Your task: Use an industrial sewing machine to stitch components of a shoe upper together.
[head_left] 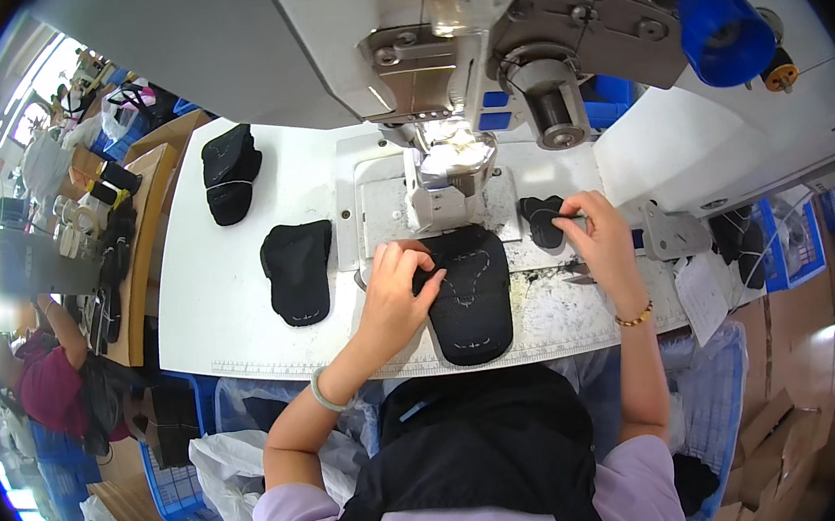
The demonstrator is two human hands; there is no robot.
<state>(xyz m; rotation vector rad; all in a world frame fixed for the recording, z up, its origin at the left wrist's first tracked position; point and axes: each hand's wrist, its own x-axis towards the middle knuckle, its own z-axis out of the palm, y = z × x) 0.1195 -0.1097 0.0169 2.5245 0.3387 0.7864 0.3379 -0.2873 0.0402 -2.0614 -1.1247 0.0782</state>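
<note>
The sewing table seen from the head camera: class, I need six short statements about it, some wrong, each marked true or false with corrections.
1. The left hand touches the large black piece. True.
2. The right hand is at the small black piece. True.
3. The small black piece lies left of the large one. False: it lies to the right.
4. The marks on the large piece are red. False: they are pale.
5. Two more black pieces, a nearer one and a farther one, lie left of the left hand. True.
6. The left wrist is bare. False: it wears a pale green bangle.
</note>
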